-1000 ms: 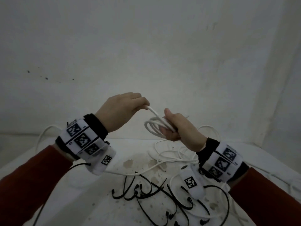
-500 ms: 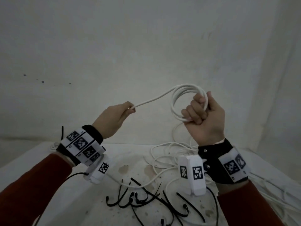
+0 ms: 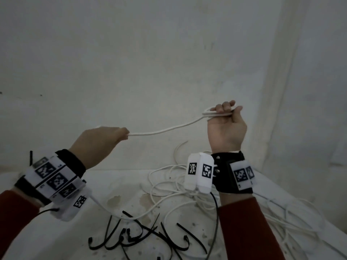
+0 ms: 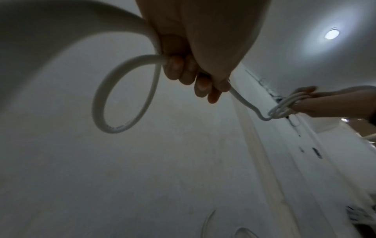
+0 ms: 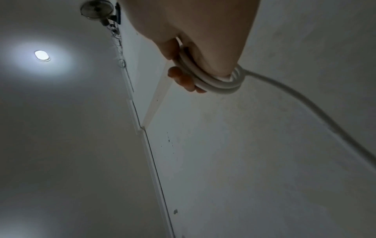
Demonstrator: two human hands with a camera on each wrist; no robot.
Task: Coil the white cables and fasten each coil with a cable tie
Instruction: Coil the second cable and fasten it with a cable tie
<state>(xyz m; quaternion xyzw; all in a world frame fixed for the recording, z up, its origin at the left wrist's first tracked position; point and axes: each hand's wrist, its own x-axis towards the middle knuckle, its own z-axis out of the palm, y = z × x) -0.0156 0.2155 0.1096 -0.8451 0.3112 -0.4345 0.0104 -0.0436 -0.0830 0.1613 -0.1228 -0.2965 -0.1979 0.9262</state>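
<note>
Right hand [image 3: 226,126] raised, fist gripping coil [image 3: 216,113]. Free cable [image 3: 165,130] runs leftward and down to left hand [image 3: 101,142], pinching it.

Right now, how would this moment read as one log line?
right hand: grips coiled white cable | left hand: pinches its free strand | black plastic cable ties: on table

Cable [image 3: 165,129] betw hands; ties [image 3: 142,239] on table [image 3: 56,241] below.
</note>
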